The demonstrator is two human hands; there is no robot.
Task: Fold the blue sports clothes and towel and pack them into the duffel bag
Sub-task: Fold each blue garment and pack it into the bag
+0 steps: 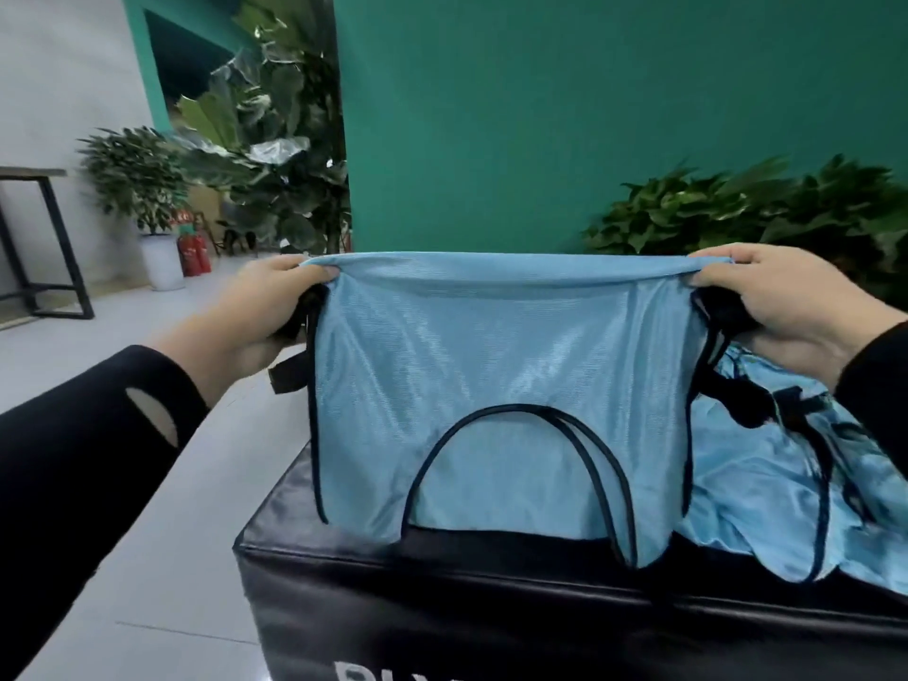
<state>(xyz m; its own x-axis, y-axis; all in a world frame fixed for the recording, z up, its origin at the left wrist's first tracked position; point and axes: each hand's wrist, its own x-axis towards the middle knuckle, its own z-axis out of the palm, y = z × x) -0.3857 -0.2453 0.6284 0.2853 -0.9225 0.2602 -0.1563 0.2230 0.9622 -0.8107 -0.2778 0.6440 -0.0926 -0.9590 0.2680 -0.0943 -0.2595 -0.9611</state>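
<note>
A garment [496,385] hangs stretched between the left hand [268,307] and the right hand [786,307], each gripping an upper corner, its lower edge resting on a padded block [442,592] in the foreground. More clothing [786,493] lies heaped on the block to the right. A wall [589,115] stands behind; plants [766,208] line its foot at right, taller plants [275,154] at left, with fire extinguishers [194,253] and a table [34,238] farther left on the floor [147,508].

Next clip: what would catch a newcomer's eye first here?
The light blue mesh jersey fills the centre, held up stretched between the left hand and the right hand. Its lower edge hangs over a black padded box, with more blue clothes heaped at the right.
</note>
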